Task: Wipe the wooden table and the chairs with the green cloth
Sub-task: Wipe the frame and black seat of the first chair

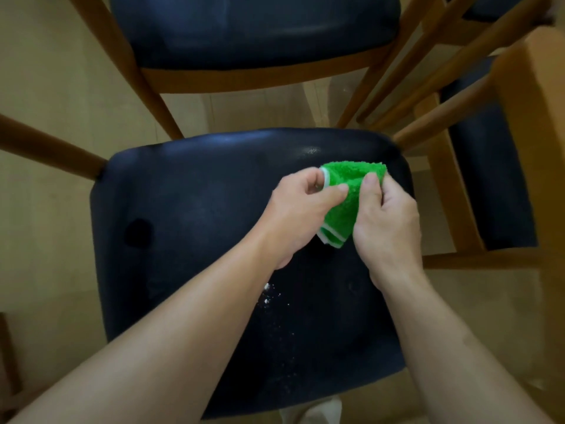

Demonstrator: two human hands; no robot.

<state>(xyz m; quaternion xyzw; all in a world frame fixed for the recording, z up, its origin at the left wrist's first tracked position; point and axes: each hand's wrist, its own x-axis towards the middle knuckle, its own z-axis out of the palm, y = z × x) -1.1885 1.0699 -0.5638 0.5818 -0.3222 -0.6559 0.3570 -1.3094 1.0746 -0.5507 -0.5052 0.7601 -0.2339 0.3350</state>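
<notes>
Over the glossy dark padded seat of the near wooden-framed chair [189, 240], dusted with white crumbs [269, 296], the left hand [301, 211] and right hand [386, 223] each pinch the fluffy, white-edged green cloth [348, 197], folded and bunched between closed fingers

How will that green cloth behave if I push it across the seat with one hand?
Probably floppy: the green cloth sags and folds between the left hand and right hand. It looks light and fluffy, so it may bunch up rather than slide flat. The pile should catch the white crumbs on the seat.
</notes>
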